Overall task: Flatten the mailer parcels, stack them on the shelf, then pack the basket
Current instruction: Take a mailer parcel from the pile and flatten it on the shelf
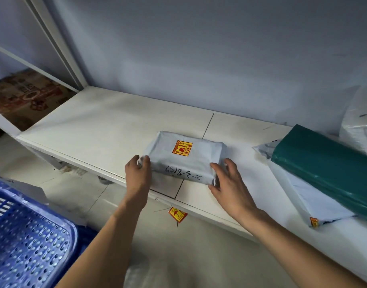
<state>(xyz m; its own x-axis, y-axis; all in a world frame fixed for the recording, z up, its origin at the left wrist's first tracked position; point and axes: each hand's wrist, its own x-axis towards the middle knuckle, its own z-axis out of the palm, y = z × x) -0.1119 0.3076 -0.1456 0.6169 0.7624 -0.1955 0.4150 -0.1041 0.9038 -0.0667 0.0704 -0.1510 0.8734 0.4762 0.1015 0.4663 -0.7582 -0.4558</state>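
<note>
A pale grey mailer parcel [184, 161] with a yellow-and-red fragile sticker and handwritten numbers lies flat on the white shelf [91, 125], near its front edge. My left hand [138, 173] grips the parcel's left end, fingers curled over the corner. At the parcel's right end my right hand [228, 181] rests with fingers spread against the side. To the right, a dark green mailer [325, 165] lies on top of a white mailer [315, 202]. The blue perforated plastic basket [26, 244] stands on the floor at the lower left.
A white plastic bag [359, 121] sits at the far right against the wall. A printed cardboard box [26, 96] stands behind the shelf's white upright at the left. A yellow sticker [177, 214] lies on the floor under the shelf edge.
</note>
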